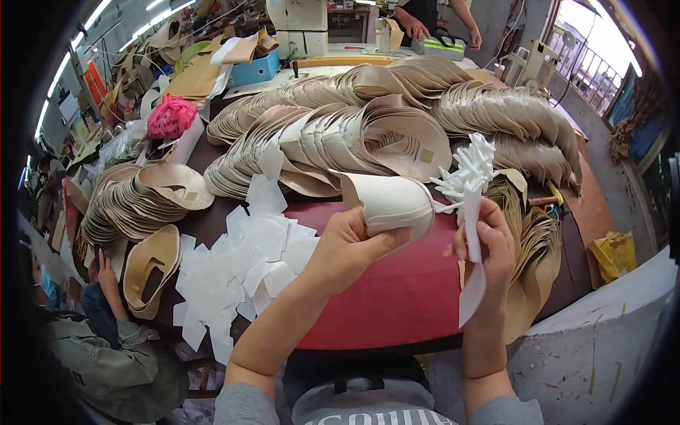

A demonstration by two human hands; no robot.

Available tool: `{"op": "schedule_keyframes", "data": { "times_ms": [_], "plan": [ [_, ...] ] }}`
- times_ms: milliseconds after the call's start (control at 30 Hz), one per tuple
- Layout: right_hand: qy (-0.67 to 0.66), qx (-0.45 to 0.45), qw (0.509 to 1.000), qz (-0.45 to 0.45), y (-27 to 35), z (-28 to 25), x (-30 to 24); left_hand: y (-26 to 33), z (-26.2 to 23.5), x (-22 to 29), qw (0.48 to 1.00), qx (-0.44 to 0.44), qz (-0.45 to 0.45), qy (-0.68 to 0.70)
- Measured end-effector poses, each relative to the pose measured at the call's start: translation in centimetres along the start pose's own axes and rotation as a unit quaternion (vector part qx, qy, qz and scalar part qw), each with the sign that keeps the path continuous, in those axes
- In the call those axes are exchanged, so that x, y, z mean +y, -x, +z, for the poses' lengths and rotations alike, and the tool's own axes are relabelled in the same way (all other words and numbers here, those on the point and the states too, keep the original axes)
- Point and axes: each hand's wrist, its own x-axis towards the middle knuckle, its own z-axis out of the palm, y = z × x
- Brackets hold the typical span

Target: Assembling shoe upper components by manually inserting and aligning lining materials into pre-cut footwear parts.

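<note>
A cream shoe upper (393,202) is in my left hand (348,244), its rounded closed end turned to the right. The fingers are wrapped round it, thumb along the lower edge. My right hand (489,244) pinches a thin, curved white sheet piece (472,290) that hangs down past the fingers. Just above that hand is a cluster of short white stick-like pieces (469,170); whether the hand touches it I cannot tell. One stick reaches toward the upper's end. To the left, many loose white sheet pieces (248,251) lie heaped on the table.
Nested rows of beige shoe uppers (319,142) fill the table's far side, with another stack (145,195) at left. Tan pieces (528,248) lie at right. A red sheet (382,304) covers the front. A seated person (120,361) is at left; another person's hands (414,25) show behind.
</note>
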Motion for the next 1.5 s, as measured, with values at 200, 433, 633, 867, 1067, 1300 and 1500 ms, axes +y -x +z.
{"op": "schedule_keyframes", "data": {
  "times_ms": [200,433,633,867,1067,1300,1500],
  "plan": [
    [0.204,0.024,0.97,-0.129,-0.2,2.2,0.9,0.4,-0.2,0.7,1.0,0.009,0.025,0.007],
    [0.184,-0.092,0.962,-0.182,-0.1,3.2,1.6,1.1,-1.4,0.8,0.999,-0.01,-0.001,0.044],
    [0.263,-0.123,0.926,-0.239,-0.1,3.0,2.8,1.0,-2.7,0.5,0.995,-0.055,-0.013,0.088],
    [0.323,-0.1,0.909,-0.242,0.1,3.1,2.8,1.1,-3.7,0.2,0.981,-0.114,-0.017,0.155],
    [0.315,-0.085,0.893,-0.309,-0.3,3.7,3.7,1.6,-1.8,1.5,0.996,-0.033,-0.007,0.088],
    [0.335,-0.067,0.897,-0.281,0.3,4.1,2.9,1.8,-1.2,1.2,0.999,0.029,0.027,-0.007],
    [0.293,-0.234,0.9,-0.22,-3.4,3.7,-2.6,2.2,-0.9,0.3,0.993,0.008,0.047,-0.108]
  ]
}}
